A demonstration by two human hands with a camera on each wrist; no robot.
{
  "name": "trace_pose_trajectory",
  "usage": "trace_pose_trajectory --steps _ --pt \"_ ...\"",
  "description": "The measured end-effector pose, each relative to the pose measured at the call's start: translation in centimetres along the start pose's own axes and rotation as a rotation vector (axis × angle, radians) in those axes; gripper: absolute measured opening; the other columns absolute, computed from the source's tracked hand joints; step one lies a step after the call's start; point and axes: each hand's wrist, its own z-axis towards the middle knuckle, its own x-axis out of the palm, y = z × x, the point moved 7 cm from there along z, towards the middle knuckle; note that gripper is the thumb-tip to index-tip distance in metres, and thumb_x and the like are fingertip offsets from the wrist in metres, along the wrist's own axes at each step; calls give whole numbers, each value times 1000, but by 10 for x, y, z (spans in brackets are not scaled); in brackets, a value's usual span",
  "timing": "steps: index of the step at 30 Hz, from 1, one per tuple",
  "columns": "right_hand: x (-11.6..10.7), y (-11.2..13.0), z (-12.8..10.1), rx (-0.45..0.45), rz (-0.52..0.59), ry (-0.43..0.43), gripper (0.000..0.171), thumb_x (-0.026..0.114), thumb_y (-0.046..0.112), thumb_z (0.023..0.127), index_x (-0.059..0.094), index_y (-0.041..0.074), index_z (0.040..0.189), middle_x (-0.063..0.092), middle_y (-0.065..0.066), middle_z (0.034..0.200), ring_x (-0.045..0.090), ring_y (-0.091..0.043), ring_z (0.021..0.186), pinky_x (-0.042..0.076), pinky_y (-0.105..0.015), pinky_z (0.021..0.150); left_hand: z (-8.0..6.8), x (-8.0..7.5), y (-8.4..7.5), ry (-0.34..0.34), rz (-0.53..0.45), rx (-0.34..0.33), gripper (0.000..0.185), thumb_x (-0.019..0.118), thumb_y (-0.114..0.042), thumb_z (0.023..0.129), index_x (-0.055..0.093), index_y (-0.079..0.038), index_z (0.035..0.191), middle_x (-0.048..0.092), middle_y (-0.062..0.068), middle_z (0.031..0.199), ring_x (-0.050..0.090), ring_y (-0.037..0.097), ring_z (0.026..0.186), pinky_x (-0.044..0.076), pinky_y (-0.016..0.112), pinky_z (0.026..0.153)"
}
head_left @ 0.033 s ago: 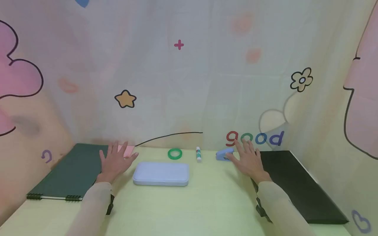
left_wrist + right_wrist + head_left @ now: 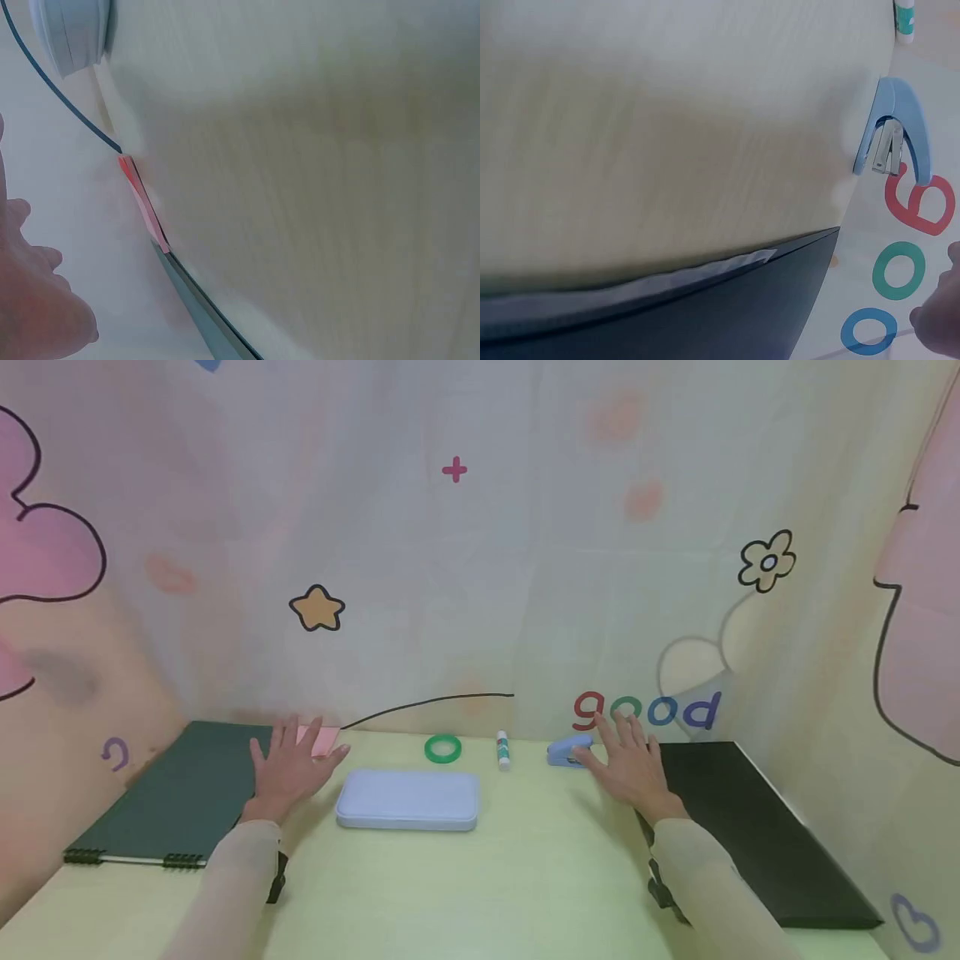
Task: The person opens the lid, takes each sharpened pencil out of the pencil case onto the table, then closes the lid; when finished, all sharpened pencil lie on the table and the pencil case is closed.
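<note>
A wide stretch of pale yellow-green tabletop [image 2: 480,893] is lying open between the two forearms, nearer the person than everything else. Ahead, a flat light-blue rectangular case [image 2: 408,799] is blocking the middle, with a green tape ring [image 2: 443,749], a small white glue stick [image 2: 502,751] and a blue stapler [image 2: 567,752] lining the back edge. A dark green folder [image 2: 176,802] is closing off the left side, a black flat board [image 2: 750,827] the right.
</note>
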Motion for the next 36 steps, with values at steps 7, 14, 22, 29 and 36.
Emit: trace_pose_trajectory --steps 7,14,22,29,36 --pt "7 6 6 -8 16 -6 85 39 67 97 21 13 160 13 -26 165 4 -50 152 5 -74 115 0 1 9 16 7 -23 90 40 -72 94 24 -12 159 6 29 164 -1 49 152 -12 75 112" --pt "2 11 9 -31 54 -31 83 41 64 98 22 10 159 16 -28 163 6 -51 151 7 -74 115 -1 -5 -3 7 -3 13 87 42 -70 95 25 -12 158 8 28 164 -2 49 152 -10 74 113" --pt "2 32 15 -84 101 -39 78 36 60 101 24 7 158 15 -26 164 6 -48 152 8 -73 116 -2 -8 -14 -12 -16 31 85 46 -66 95 26 -14 158 10 27 165 -1 49 152 -6 74 115" --pt "6 58 15 -148 112 -67 72 39 52 103 23 7 158 23 -27 161 15 -46 151 14 -73 115 -2 -3 -20 24 -24 42 83 45 -66 95 29 -14 157 12 27 165 -1 49 152 -2 74 115" --pt "9 94 12 -191 258 -56 65 45 45 104 27 14 157 32 -20 158 31 -42 145 24 -71 113 -2 8 -33 47 -122 98 76 42 -61 99 32 -12 156 18 27 163 4 53 151 2 72 117"
